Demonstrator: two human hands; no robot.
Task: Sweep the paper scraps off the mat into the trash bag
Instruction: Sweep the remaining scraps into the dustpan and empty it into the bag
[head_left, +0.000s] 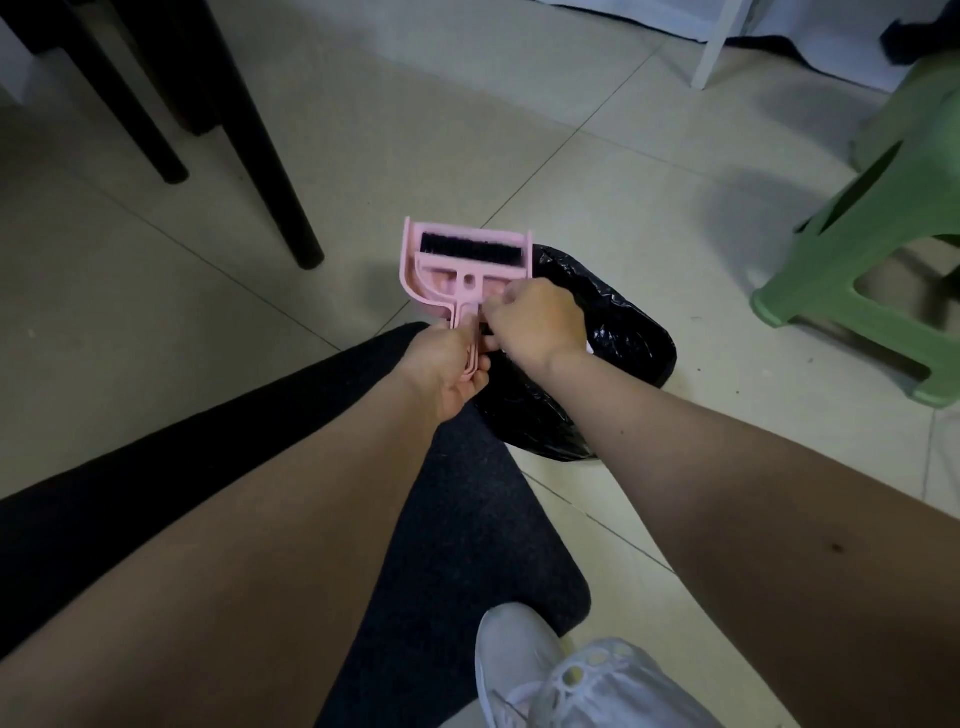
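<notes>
A small pink dustpan (415, 270) with a pink brush (470, 254) of black bristles nested in it is held up over the floor. My left hand (447, 369) grips the stacked handles from below. My right hand (535, 319) pinches the brush near its handle, fingers curled. Just right of the hands, a black trash bag (618, 332) lies crumpled on the tiles. A dark grey mat (457, 519) runs under my forearms, one end beside the bag. No paper scraps show on the visible mat.
Black table legs (270, 156) stand at the upper left. A green plastic stool (893, 218) is at the right, a white furniture leg (719, 47) at the top. My white shoe (514, 670) rests by the mat's near corner.
</notes>
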